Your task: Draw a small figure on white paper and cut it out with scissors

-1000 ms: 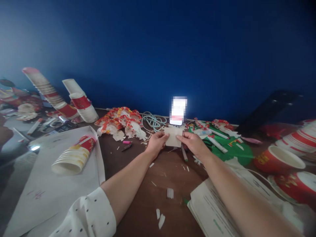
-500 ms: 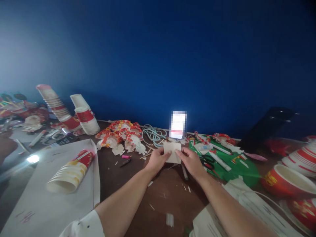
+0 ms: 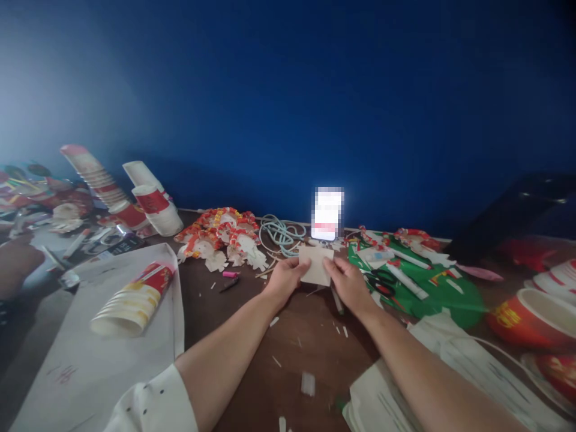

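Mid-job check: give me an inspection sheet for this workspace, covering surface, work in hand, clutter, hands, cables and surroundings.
Surface: brown table, strewn with paper scraps.
Work in hand: pale card, held up between both hands.
Clutter: cutout heap left of the card; green sheet and black scissors right; cups lying on white paper.
Hands: left hand and right hand pinch opposite edges.
Cables: pale-blue cord, tangled near the wall; type unclear.
Surroundings: blue wall, lit screen, another person's hand far left, blurred.
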### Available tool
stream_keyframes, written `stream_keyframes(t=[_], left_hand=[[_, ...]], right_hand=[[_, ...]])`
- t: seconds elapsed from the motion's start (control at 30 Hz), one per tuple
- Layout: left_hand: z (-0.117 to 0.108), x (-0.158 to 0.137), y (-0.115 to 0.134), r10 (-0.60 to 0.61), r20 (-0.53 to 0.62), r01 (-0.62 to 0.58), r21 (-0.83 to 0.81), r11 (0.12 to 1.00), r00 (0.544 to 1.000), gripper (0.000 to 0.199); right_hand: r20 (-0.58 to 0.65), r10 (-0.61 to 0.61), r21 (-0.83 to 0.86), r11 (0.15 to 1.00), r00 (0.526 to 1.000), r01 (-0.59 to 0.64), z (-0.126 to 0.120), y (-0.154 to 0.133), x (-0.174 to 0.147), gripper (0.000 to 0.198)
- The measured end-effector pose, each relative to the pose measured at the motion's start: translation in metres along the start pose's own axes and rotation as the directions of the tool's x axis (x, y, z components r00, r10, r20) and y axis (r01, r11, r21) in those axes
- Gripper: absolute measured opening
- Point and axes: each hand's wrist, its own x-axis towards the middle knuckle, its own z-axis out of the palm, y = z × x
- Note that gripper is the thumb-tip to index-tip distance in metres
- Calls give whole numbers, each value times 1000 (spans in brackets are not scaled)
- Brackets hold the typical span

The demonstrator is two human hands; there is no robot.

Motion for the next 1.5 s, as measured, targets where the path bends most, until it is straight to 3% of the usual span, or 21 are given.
stream_keyframes(t=[0.17,0.47,0.77,1.2,1.5], left_hand=[[-2,1,-2,5,7,-5,-17,1000,1000,49],[-1,-3,-2,64,88,-76,150,986,994,36],[-4,4,-14,159,-31,-152,153,977,987,33],[0,-3,-3,110,8,-110,128,986,994,32],[-3,-2,-6,152,52,-159,200,967,987,34]], right_hand=[[-11,12,-1,1000,1000,-12,0,2,1,42],[-53,-11,84,996,999,15,0,10,0,41],[-52,-105,-112,989,993,98,2,6,-5,40],[-173,-220,-286,944,960,165,3,10,-1,33],[-189,-264,-287,936,946,204,4,10,-2,32]])
